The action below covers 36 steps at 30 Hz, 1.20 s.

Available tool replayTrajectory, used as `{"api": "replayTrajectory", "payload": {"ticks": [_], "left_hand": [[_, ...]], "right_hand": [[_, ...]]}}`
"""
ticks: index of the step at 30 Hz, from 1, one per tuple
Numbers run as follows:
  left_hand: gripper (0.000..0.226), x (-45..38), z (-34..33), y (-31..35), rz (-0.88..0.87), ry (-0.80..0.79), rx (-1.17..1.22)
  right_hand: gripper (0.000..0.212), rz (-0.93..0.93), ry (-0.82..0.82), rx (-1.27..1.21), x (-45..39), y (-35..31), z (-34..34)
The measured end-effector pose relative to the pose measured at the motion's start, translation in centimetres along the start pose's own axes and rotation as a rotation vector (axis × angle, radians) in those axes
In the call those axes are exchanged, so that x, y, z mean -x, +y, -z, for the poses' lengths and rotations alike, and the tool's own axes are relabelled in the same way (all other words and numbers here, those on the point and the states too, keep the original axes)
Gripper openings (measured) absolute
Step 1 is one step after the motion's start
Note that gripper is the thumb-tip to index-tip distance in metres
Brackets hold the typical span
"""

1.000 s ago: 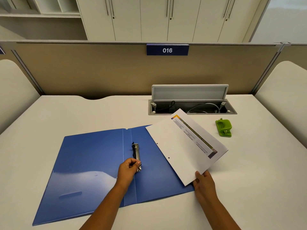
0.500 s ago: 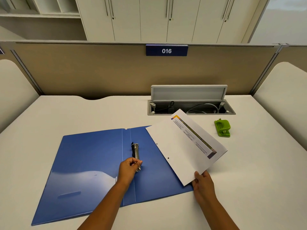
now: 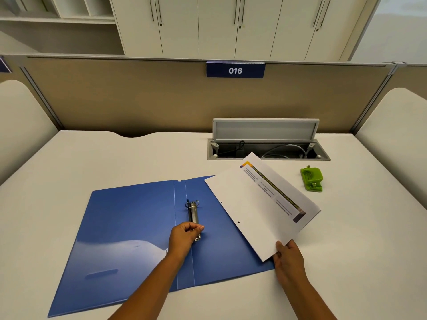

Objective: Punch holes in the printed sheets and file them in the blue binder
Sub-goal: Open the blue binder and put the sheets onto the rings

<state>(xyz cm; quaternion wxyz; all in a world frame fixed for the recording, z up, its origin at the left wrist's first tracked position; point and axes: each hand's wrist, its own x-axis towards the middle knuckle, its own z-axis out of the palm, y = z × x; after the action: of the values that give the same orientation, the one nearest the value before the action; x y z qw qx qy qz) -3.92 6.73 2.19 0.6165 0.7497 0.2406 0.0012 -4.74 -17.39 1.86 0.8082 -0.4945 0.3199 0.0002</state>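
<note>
The blue binder [image 3: 129, 229] lies open and flat on the white desk. Its metal ring mechanism [image 3: 193, 214] runs along the spine, and the far ring looks parted. My left hand [image 3: 183, 237] grips the near end of that mechanism. My right hand [image 3: 287, 259] holds the printed sheets [image 3: 261, 209] by their near corner, tilted over the binder's right cover. Two punched holes show along the sheets' left edge. The green hole punch [image 3: 312, 179] sits on the desk to the right.
An open cable box [image 3: 268, 139] with a raised lid is set into the desk [image 3: 358, 239] behind the sheets. A beige partition [image 3: 138, 98] with a "016" plate closes the back. Padded dividers stand at both sides.
My left hand's fingers have shifted slightly on the ring mechanism, and the far ring now looks parted. The sheets and my right hand have barely moved.
</note>
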Motion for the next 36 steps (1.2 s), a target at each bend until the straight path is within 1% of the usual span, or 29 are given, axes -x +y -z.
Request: {"api": "replayTrajectory", "payload": {"ticks": [3, 5, 7, 11, 16, 19, 22, 24, 29, 33, 36], "left_hand": [[0.006, 0.9, -1.0, 0.0, 0.007, 0.002, 0.013], [0.004, 1.6, -1.9, 0.0, 0.019, 0.005, 0.028], [0.007, 2.4, -3.0, -0.1, 0.035, 0.003, 0.044], [0.015, 3.4, -4.4, 0.0, 0.046, -0.016, 0.048], [0.015, 3.6, -4.3, 0.6, 0.067, -0.058, 0.038], [0.022, 3.2, -3.6, 1.6, 0.074, 0.014, 0.076], [0.015, 2.1, -2.9, 2.7, 0.099, 0.126, 0.145], [0.013, 1.2, -2.7, 3.2, 0.128, 0.168, 0.180], [0.007, -0.2, -3.2, 4.0, 0.230, 0.176, 0.253], [0.011, -0.7, -3.8, 3.9, 0.335, 0.178, 0.342], [0.009, -1.0, -4.1, 4.0, 0.398, 0.189, 0.395]], "right_hand": [[0.042, -0.012, -0.008, -0.041, 0.2, -0.3, 0.5], [0.044, -0.023, -0.030, -0.057, 0.7, -0.4, 0.5], [0.043, -0.035, -0.047, -0.045, 1.2, -0.5, 0.4], [0.042, -0.012, -0.024, 0.002, 2.5, -0.7, 0.5], [0.042, -0.013, 0.028, 0.055, 3.3, -0.6, 1.0], [0.041, -0.019, 0.035, 0.078, 3.5, -0.5, 0.9], [0.040, -0.019, 0.046, 0.099, 3.6, -0.1, 0.7], [0.040, -0.009, 0.052, 0.122, 3.8, 0.0, 0.4], [0.038, 0.015, 0.080, 0.189, 4.2, 0.3, -0.5], [0.038, 0.036, 0.105, 0.247, 4.6, 0.5, -1.1], [0.038, 0.045, 0.123, 0.286, 5.0, 0.4, -1.3]]}}
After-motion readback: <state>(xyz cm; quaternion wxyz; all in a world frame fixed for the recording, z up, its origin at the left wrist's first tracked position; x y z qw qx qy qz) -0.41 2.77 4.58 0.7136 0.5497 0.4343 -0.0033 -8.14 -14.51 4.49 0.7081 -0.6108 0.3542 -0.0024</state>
